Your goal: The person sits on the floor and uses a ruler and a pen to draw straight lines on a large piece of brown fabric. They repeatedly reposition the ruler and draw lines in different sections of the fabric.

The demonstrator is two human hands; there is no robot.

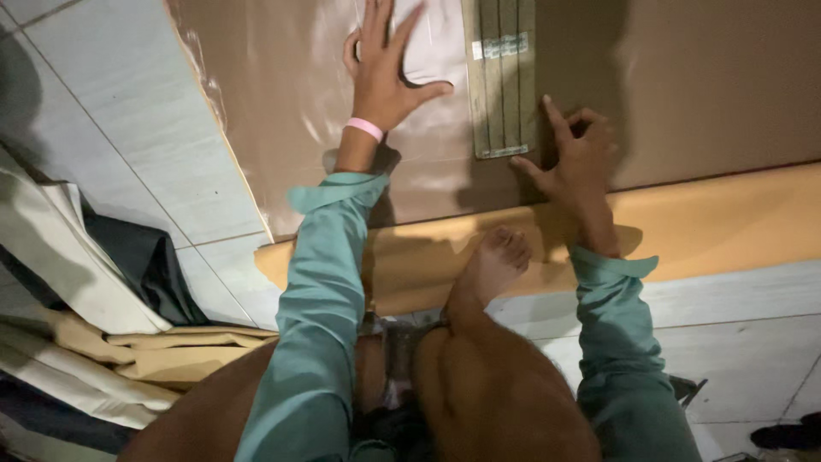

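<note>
Left hand (386,73) spread flat, gripping nothing, pressing glossy brown plastic-wrapped sheet (291,103) spread on pale tiled floor (120,137). Right hand (575,154) half-curled, empty, fingertips against long olive ruler strip (505,77) near sheet's near edge. Best kept pinned, pressure even.

My left hand (386,73) lies flat, fingers spread, on the shiny brown sheet (282,103) at twelve o'clock. My right hand (577,154), at one o'clock, presses fingertips beside the flat cardboard strip (503,85). My bare foot (496,261) rests on tan fabric (727,222).
</note>
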